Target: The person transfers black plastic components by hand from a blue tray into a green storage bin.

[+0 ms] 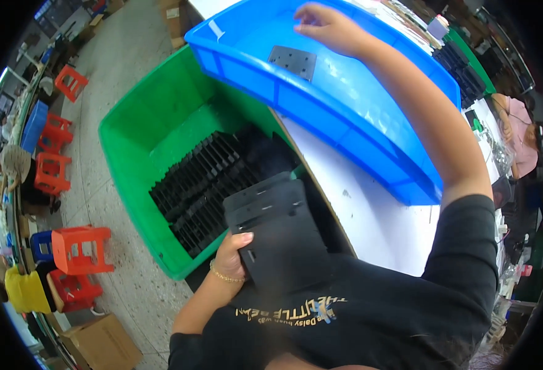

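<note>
My left hand (231,256) grips the edge of several flat black plastic plates (277,228) with small slots, its thumb on top. They lean against the front of my black shirt. My right hand (330,28) reaches over a large blue bin (277,92), with its fingers partly spread and nothing visible in them. Below that hand, one dark plate with holes (293,61) lies inside the blue bin. To the left stands a green bin (136,142), holding rows of black plates (203,179) set on edge; part of its right side is shadowed.
The blue bin rests on a white table (370,222) whose edge runs beside the green bin. Red stools (80,250) and a cardboard box (102,345) stand on the grey floor at left. A person in pink (518,135) sits at far right; another in yellow (28,290) at left.
</note>
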A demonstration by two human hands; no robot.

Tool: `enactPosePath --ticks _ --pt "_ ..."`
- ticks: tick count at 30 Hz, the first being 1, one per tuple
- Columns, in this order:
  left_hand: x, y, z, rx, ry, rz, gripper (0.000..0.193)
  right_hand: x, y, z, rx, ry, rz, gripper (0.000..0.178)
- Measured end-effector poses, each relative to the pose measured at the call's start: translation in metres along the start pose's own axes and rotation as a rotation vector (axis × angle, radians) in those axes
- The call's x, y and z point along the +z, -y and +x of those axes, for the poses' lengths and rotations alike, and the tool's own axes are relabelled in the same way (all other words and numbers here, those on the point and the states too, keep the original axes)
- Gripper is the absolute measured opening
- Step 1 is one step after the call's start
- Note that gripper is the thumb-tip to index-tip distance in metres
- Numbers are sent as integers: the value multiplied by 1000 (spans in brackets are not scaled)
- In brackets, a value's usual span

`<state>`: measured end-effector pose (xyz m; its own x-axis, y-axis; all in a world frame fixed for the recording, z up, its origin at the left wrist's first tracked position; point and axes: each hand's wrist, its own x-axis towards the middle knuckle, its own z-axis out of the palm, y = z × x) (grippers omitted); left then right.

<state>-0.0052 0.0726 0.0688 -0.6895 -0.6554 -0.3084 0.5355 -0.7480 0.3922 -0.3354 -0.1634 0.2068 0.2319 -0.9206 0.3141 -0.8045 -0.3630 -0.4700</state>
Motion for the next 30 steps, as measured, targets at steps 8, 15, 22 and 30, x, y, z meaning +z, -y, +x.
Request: enactPosePath --ticks 8,15,22,30 --pt "-19 -28 19 249 -233 -97 62 68 -50 39 496 598 -371 106" --pt "-21 -31 41 262 -272 -36 63 68 -46 28 492 706 -295 78" --pt "-18 -32 55 206 -236 15 64 23 -65 32 292 354 67 44" --pt "-1 -31 35 199 -282 1 55 -28 -78 43 379 532 -164 37"
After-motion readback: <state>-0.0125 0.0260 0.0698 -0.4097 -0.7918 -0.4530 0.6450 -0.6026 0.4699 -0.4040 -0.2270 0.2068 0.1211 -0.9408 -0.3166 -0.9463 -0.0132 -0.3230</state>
